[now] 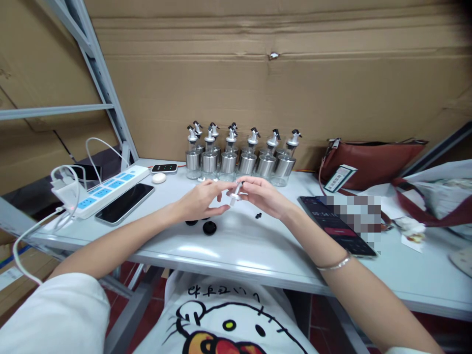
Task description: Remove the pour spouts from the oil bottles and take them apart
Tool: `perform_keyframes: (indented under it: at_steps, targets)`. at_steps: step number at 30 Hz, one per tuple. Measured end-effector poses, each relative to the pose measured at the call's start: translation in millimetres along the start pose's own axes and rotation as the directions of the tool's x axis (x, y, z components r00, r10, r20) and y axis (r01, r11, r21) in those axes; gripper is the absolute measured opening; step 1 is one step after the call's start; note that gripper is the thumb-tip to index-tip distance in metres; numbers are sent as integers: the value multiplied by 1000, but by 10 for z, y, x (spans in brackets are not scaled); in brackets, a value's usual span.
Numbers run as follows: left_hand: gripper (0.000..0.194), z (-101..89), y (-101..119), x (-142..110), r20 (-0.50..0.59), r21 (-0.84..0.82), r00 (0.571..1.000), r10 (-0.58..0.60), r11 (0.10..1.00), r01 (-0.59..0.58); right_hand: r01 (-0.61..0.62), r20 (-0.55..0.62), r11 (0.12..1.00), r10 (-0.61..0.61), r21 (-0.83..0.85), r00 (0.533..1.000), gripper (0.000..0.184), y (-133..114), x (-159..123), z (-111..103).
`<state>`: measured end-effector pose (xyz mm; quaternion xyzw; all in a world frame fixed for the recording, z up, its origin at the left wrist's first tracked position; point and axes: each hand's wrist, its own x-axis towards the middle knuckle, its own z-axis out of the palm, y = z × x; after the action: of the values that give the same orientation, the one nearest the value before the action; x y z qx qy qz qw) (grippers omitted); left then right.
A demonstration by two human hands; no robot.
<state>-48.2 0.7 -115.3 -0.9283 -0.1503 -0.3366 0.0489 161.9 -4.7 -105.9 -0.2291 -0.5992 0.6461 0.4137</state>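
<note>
While the phone (330,232) at the right shows timer digits starting 00:54, mosaic covers its upper right side and the smaller text is unreadable. Print on the green-and-white tag (339,178) of the brown bag (372,162) is too small to read, as are the markings on the white power strip (110,191). Black lettering (223,291) runs upside down above a cartoon face on the white garment.

The pale, glossy worktop (236,255) reflects light near its front edge; cardboard (258,98) stands behind, a grey metal frame (105,93) rises at left, and red tiles show below. Steel-sleeved bottles (228,164) with spouts line the back.

Above the worktop, in front of the bottles, the right hand's (267,195) grip pinches a small white spout piece (234,197). The left hand (201,200) has its fingers spread beside it; whether the index fingertip touches is unclear. Near the left hand lies a black disc (210,227); another is partly hidden beneath that hand. Front bottles obscure those behind.
</note>
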Motion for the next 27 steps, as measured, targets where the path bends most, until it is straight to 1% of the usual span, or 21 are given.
perform_keyframes:
  at_steps: [2,4,6,8,11,14,15,16,17,24,26,27]
  targets:
    - [45,-61,-28,6,115,-19,986,-122,992,125,15,-26,999,-14,31,1000,19,-21,1,1]
    - [36,-147,-69,15,267,16,938,-220,974,224,28,-66,997,-23,68,998,19,-47,2,-4]
    - [23,-244,-113,25,426,57,858,-287,955,291,32,-100,997,-24,72,995,18,-70,2,-9]
    - [17,-333,-148,36,540,69,773,-333,933,354,25,-119,998,-18,55,993,18,-85,0,-9]
    - [16,-422,-165,51,633,60,678,-373,897,438,11,-137,999,-6,31,991,19,-90,-3,-1]
    - [18,-449,-146,62,699,67,593,-401,861,504,9,-156,999,-2,40,988,19,-85,-2,7]
    - [18,-448,-137,64,715,69,570,-406,852,520,7,-158,999,0,45,987,19,-83,-1,8]
    - [19,-446,-128,66,725,67,556,-407,844,531,6,-158,999,1,47,987,19,-82,1,9]
    - [18,-442,-121,66,729,56,553,-404,840,539,6,-157,999,2,48,988,20,-83,2,9]
    - [14,-432,-123,63,718,-65,600,-353,824,563,6,-157,998,4,59,988,21,-98,-1,22]
    - [13,-420,-127,63,694,-90,635,-339,834,544,12,-160,998,-1,67,987,22,-90,1,21]
    - [12,-407,-130,60,667,-103,666,-334,844,527,15,-166,998,-4,67,986,22,-83,5,19]
